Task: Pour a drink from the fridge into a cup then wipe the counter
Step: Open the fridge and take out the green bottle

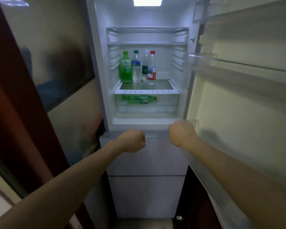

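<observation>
Stage of the task. The fridge stood with its upper door swung open to the right, so access to the drinks had been gained; nothing had yet been taken out. No cup and no counter appeared in the view, so pouring and wiping both remained to be done, as far as could be judged.

Hands. Both forearms reached forward from the bottom corners of the frame. The left hand was curled into a loose fist, knuckles away from the camera, and held nothing; it hovered in front of the closed lower drawer front, just below the sill of the open compartment. The right hand was likewise curled and apparently empty, level with that sill and beside the bottom corner of the door; whether it touched the door's edge could not be told.

Beyond the hands. Above and beyond both fists lay a clear crisper drawer holding a green bottle on its side. On the glass shelf above it, farther still, four bottles stood upright in a close group, up and slightly right of the left fist and up and left of the right one: a green bottle, a teal-capped water bottle, a dark-labelled bottle behind, and a red-capped bottle. The shelves above were bare.
</observation>
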